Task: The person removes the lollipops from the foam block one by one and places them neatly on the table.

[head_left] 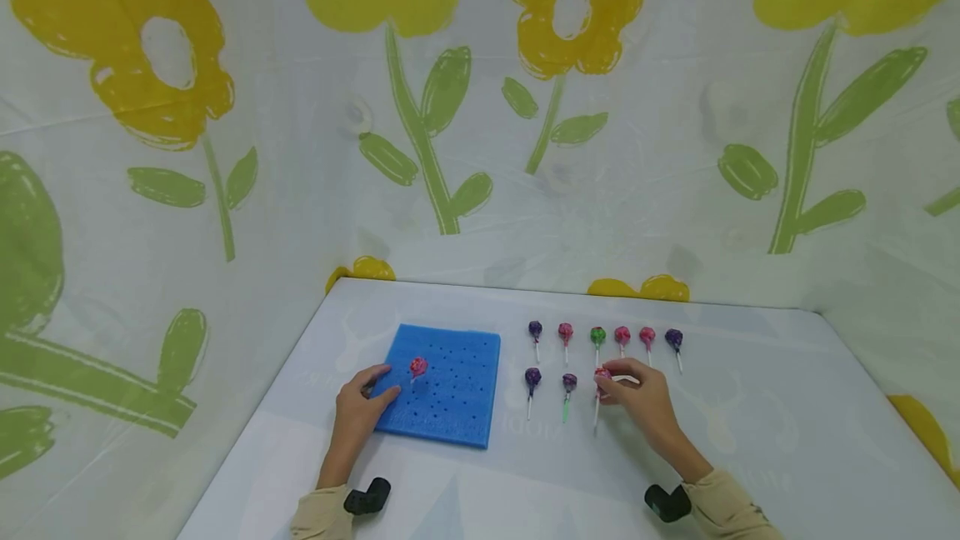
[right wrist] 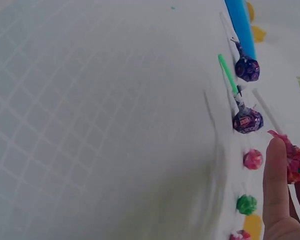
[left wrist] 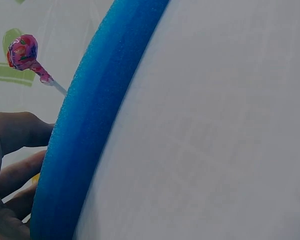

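Note:
On the left side of the blue foam board (head_left: pixel 450 382), which is dotted with small holes, my left hand (head_left: pixel 362 411) rests with thumb and fingers apart. A pink-red wrapped lollipop (head_left: pixel 418 367) stands in that board, its stick sunk in the foam; it also shows in the left wrist view. My right hand (head_left: pixel 641 398) pinches another red-pink lollipop (right wrist: pixel 297 162) by its wrapped head, with the white stick pointing toward me. Beside this hand lie a purple lollipop with a green stick (head_left: pixel 570 382) and a purple one with a white stick (head_left: pixel 532 377).
Behind the right hand runs a row of several lollipops, among them a purple one (head_left: pixel 535 328), a red one (head_left: pixel 566 330), a green one (head_left: pixel 597 335) and a dark purple one (head_left: pixel 674 338). The white table (head_left: pixel 450 490) meets a flower-printed curtain (head_left: pixel 525 215) at the back.

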The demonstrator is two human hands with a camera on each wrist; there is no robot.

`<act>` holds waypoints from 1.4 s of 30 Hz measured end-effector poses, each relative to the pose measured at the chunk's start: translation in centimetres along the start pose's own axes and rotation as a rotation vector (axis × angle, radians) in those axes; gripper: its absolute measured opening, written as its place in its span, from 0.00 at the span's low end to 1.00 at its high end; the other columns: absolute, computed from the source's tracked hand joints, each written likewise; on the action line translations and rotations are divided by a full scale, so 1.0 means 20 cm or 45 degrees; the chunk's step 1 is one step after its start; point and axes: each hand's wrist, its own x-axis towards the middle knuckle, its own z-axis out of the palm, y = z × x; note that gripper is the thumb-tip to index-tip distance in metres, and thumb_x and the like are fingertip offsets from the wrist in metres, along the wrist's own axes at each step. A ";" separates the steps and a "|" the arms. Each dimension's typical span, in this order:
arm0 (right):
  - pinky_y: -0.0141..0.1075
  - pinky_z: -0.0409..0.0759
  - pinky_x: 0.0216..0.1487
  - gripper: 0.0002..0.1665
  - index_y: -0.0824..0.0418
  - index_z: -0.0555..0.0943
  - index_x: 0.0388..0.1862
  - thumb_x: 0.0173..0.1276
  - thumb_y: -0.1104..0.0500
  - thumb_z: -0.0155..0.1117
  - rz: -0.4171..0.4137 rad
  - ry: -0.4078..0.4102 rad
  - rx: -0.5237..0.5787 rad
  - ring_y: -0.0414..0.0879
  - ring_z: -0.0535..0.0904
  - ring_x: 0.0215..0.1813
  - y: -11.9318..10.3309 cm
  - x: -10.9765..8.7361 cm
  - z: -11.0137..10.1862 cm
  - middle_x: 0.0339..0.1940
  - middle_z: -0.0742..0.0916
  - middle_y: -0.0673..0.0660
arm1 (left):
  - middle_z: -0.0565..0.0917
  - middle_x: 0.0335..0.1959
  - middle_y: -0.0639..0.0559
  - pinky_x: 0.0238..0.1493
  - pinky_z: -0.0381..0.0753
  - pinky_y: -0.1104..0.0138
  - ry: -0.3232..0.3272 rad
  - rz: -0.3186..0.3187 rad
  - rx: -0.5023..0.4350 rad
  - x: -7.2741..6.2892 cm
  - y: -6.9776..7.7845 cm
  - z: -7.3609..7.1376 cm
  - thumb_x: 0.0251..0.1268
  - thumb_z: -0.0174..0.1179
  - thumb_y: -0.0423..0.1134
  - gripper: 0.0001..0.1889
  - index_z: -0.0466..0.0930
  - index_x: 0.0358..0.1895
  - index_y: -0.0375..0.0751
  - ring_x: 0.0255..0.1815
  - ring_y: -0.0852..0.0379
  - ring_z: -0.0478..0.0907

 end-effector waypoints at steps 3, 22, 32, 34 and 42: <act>0.36 0.83 0.36 0.19 0.70 0.79 0.48 0.62 0.60 0.68 0.057 -0.014 -0.032 0.49 0.84 0.35 0.03 0.01 -0.01 0.42 0.83 0.63 | 0.75 0.59 0.36 0.59 0.69 0.48 0.005 -0.010 0.001 0.00 0.00 0.00 0.56 0.66 0.35 0.23 0.77 0.57 0.35 0.60 0.41 0.69; 0.34 0.82 0.33 0.15 0.68 0.81 0.44 0.61 0.61 0.68 0.136 -0.033 -0.222 0.46 0.82 0.30 0.09 0.06 -0.02 0.38 0.85 0.59 | 0.75 0.59 0.36 0.58 0.69 0.48 0.004 -0.014 -0.006 0.00 0.00 0.00 0.57 0.66 0.36 0.23 0.76 0.57 0.35 0.60 0.41 0.70; 0.34 0.82 0.32 0.16 0.68 0.80 0.47 0.61 0.63 0.67 0.126 -0.055 -0.276 0.46 0.80 0.29 0.06 0.05 -0.02 0.42 0.83 0.62 | 0.74 0.60 0.37 0.59 0.69 0.48 0.006 -0.014 -0.002 0.00 -0.01 0.00 0.57 0.66 0.36 0.23 0.76 0.57 0.36 0.61 0.41 0.69; 0.34 0.82 0.31 0.16 0.68 0.80 0.47 0.61 0.63 0.67 0.117 -0.056 -0.295 0.46 0.80 0.28 0.06 0.05 -0.02 0.43 0.82 0.62 | 0.74 0.60 0.37 0.59 0.69 0.48 0.008 -0.019 -0.001 0.00 -0.01 0.00 0.57 0.66 0.36 0.23 0.77 0.57 0.36 0.61 0.41 0.69; 0.35 0.81 0.29 0.17 0.65 0.80 0.47 0.60 0.60 0.68 0.097 -0.049 -0.439 0.45 0.77 0.29 0.02 0.05 -0.03 0.44 0.83 0.60 | 0.74 0.60 0.37 0.59 0.69 0.48 0.006 -0.012 0.000 0.00 -0.02 0.01 0.57 0.66 0.36 0.23 0.76 0.57 0.36 0.60 0.41 0.69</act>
